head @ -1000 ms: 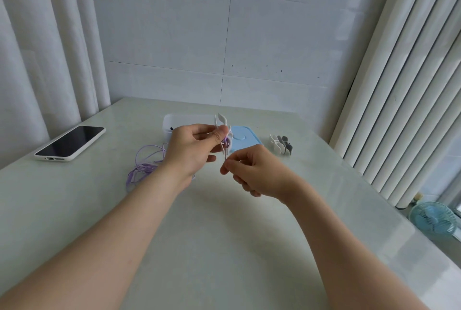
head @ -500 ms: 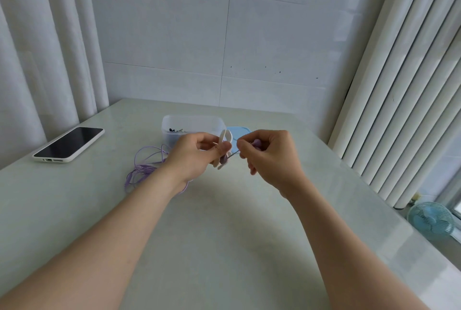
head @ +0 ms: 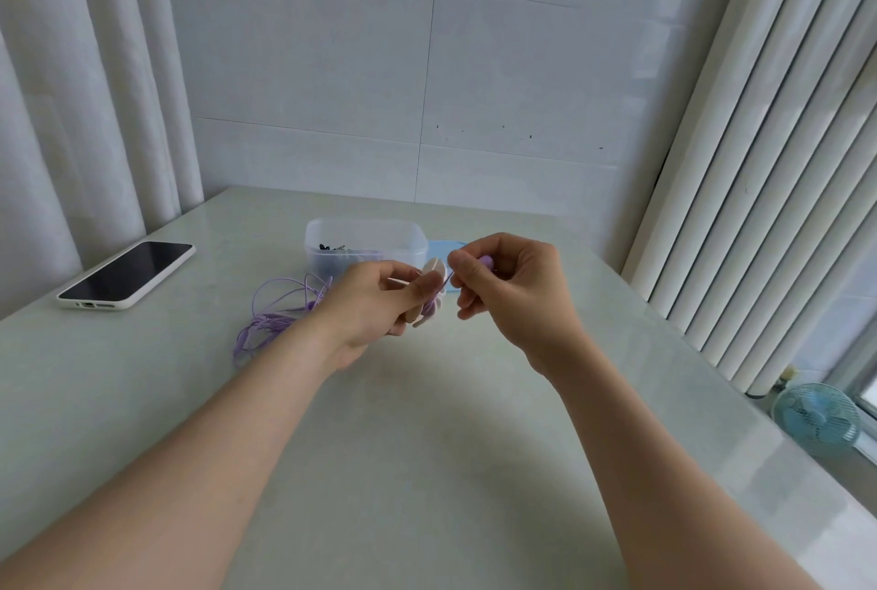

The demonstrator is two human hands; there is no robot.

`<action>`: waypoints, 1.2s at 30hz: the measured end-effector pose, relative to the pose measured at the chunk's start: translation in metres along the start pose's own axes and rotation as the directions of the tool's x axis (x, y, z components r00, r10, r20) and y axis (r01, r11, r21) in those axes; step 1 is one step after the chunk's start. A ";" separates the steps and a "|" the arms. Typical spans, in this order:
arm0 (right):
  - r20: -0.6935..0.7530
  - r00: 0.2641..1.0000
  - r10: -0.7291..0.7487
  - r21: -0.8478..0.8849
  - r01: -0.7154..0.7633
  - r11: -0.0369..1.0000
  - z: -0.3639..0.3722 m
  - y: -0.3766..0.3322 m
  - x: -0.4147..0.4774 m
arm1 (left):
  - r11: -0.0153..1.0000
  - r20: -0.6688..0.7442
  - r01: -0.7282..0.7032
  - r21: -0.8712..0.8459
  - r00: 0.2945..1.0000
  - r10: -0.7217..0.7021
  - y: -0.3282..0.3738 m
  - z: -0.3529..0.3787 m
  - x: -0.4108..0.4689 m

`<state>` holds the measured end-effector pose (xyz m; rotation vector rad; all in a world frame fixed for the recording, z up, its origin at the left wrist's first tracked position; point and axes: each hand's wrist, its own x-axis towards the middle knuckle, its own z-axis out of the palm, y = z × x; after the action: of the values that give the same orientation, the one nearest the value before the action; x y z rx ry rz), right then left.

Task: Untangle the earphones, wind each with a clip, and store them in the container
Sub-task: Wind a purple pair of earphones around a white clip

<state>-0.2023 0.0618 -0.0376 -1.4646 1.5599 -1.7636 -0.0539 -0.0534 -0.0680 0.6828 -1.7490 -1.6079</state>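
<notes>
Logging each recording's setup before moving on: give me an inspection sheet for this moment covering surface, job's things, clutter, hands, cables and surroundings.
Surface: pale glossy table.
Job's things: clear container open, something dark inside; blue lid to its right, mostly hidden by the hands; white clip held above the table.
Clutter: phone, screen up, far left.
Hands: left hand grips the white clip; right hand pinches the purple earphone cable beside the clip.
Cables: purple earphone cable lies in loose loops on the table, left of the left hand.
Surroundings: tiled wall, curtains on both sides, small fan low at right.
</notes>
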 end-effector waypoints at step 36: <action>-0.212 0.973 -0.091 -0.389 0.001 0.921 0.005 0.020 0.008 | 0.990 0.214 0.017 -0.141 0.977 0.014 0.010 0.012 -0.004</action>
<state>-0.2085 0.0463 -0.0524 -1.5206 2.1066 -1.7705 -0.0598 -0.0416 -0.0584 0.4559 -1.7611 -1.8449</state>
